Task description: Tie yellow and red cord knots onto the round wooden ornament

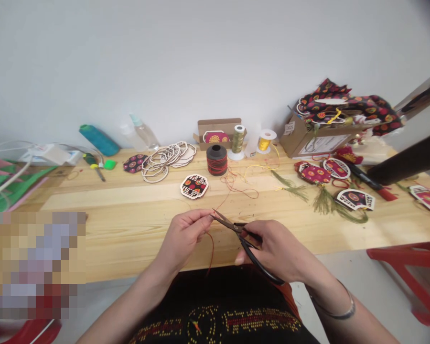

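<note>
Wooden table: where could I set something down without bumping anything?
Left: a broad bare patch in front of the wooden frames, between the screwdriver and the middle ornament. Right: another, between the scissors and the green tassels. Crowded: along the wall around the dark spool, and the right end around the cardboard box.

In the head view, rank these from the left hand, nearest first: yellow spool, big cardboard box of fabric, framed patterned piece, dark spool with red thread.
From the left hand:
1. Framed patterned piece, just beyond it
2. Dark spool with red thread, farther back, slightly right
3. Yellow spool, back right, near the wall
4. Cardboard box, farthest right
</note>
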Tool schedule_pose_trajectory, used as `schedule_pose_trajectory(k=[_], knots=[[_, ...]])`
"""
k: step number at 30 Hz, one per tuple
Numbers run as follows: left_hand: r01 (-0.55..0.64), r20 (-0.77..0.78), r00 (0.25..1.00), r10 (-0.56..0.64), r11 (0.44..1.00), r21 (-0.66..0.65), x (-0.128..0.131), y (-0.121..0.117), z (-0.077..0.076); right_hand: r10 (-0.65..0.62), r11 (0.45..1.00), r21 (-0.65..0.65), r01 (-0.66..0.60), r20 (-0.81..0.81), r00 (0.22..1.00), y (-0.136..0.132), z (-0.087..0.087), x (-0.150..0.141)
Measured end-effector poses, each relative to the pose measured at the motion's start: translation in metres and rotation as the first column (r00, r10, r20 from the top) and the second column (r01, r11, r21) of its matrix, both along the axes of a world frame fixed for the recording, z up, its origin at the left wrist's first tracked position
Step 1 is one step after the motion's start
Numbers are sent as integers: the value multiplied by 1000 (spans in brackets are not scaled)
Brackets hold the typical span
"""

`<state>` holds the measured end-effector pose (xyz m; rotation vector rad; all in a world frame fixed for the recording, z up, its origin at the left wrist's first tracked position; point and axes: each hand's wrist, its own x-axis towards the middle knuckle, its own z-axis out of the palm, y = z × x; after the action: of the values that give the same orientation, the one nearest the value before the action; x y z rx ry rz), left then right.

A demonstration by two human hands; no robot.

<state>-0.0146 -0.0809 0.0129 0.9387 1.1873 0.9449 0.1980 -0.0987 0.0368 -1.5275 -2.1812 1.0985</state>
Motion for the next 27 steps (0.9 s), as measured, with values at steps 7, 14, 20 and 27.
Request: schedule_pose_trajectory(k=[7,14,20,27], knots=[[37,-21,999,-36,999,9,-1,0,-2,-25,999,-38,24,-43,999,4,0,-5],[33,-16,999,-33,999,-5,-1,-1,0,-39,995,-95,31,-87,995,5,0,-7],[34,-36,999,-34,999,5,-1,-2,0,-50,996,-85,41,-99,994,4,-3,-6],[22,-30,999,-22,1000,-6,1,-1,0,-56,996,-75,48,-114,992,5,-9,-5]])
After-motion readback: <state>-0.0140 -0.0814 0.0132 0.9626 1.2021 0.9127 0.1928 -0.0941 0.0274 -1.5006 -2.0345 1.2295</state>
